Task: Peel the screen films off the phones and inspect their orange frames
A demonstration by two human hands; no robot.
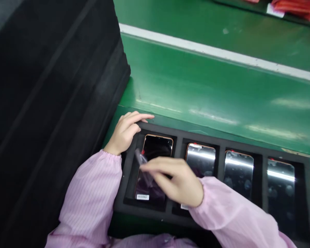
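My right hand (176,177) pinches a clear protective film (147,172) with a red tab, blurred by motion, over the leftmost phone screen (158,146). That screen has an orange edge and a white barcode label (143,197) at its lower end. It lies in a compartment of a black foam tray (170,213). At the tray's far left corner, my left hand (126,131) rests with fingers stretched out, holding nothing. Three more phone screens, (200,158) the nearest of them, lie in the other compartments with bubbly film on them; my right hand and sleeve partly cover these.
A tall stack of black foam trays (54,86) rises close on the left. The green work surface (209,82) has a white strip (209,50) across it. Red items (294,6) lie in a dark container at the far right.
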